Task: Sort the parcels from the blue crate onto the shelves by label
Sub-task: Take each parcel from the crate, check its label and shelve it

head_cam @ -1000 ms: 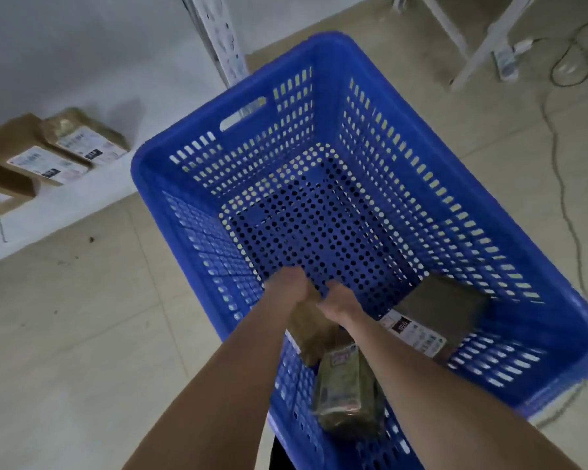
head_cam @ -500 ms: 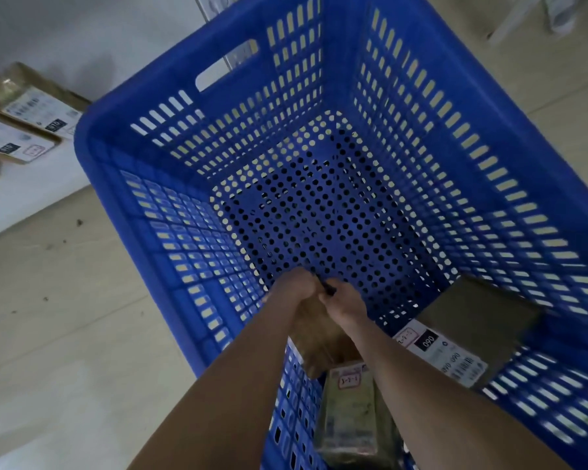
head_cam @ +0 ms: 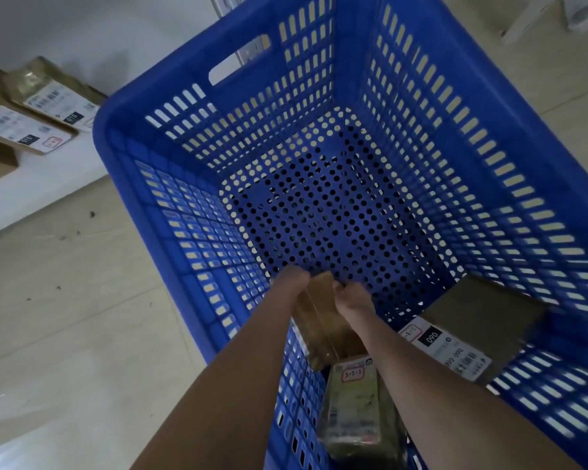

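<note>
crate: blue crate on pale floor, perforated bottom mostly bare, three parcels crowded at near end.
held parcel: plain brown box, tilted, one end up, near the crate's left wall, between both wrists.
left hand: curled over the box's top left corner, fingers out of sight behind it; reads as gripping, not confirmed.
right hand: fingers bent onto top right edge of same box, closed on it.
label on held box: not visible, face turned away or hidden by arms.
second parcel: taped greenish pack just below the box, touching or nearly so, red-framed handwritten tag facing up.
third parcel: dark flat box at right wall, white label reading 090, apart from hands.
shelf: white, upper left, already carrying labelled parcels.
step: lifting brown box out of crate, judged from grip.
how to do well: keep both hands on opposite edges, lift straight up to clear the wall, avoid dragging the pack underneath.
next need: turn box until label shows before choosing shelf.
risk: snagging on slotted wall; misplacing if label unread.
progress: late, three parcels left.
</note>
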The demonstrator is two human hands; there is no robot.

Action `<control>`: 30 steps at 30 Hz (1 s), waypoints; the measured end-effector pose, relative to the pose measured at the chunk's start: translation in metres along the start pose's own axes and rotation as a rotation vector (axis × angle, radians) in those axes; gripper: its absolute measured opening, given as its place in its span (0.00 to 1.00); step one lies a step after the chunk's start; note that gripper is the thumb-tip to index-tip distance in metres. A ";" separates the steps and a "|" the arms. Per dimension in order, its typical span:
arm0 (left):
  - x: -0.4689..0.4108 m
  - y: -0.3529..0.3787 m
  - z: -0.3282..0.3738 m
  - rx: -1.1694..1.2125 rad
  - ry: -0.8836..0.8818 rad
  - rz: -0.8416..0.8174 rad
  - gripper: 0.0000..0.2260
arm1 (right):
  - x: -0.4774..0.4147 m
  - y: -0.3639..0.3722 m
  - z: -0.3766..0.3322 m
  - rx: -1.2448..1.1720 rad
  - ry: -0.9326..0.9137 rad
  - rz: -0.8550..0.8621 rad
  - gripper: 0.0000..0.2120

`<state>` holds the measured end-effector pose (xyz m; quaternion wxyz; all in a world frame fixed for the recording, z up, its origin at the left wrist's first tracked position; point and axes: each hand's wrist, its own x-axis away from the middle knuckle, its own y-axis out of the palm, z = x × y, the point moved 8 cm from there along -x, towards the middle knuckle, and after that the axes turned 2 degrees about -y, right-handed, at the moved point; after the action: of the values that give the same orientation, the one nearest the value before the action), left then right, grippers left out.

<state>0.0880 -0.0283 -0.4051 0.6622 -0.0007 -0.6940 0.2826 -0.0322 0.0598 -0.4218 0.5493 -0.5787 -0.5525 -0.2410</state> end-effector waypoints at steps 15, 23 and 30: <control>0.042 -0.093 0.045 0.764 0.148 0.277 0.23 | 0.022 -0.063 -0.068 -0.736 -0.113 0.122 0.26; 0.174 -0.158 0.062 0.847 0.334 0.253 0.18 | 0.129 -0.128 -0.115 -1.044 -0.089 0.068 0.21; 0.328 -0.215 0.076 0.717 0.667 0.370 0.16 | 0.247 -0.183 -0.169 -1.100 -0.160 -0.017 0.30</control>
<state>0.0577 -0.1157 -0.0170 0.7448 0.0136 -0.2932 0.5993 -0.0742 -0.0393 -0.0876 0.1204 -0.7923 -0.3900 -0.4536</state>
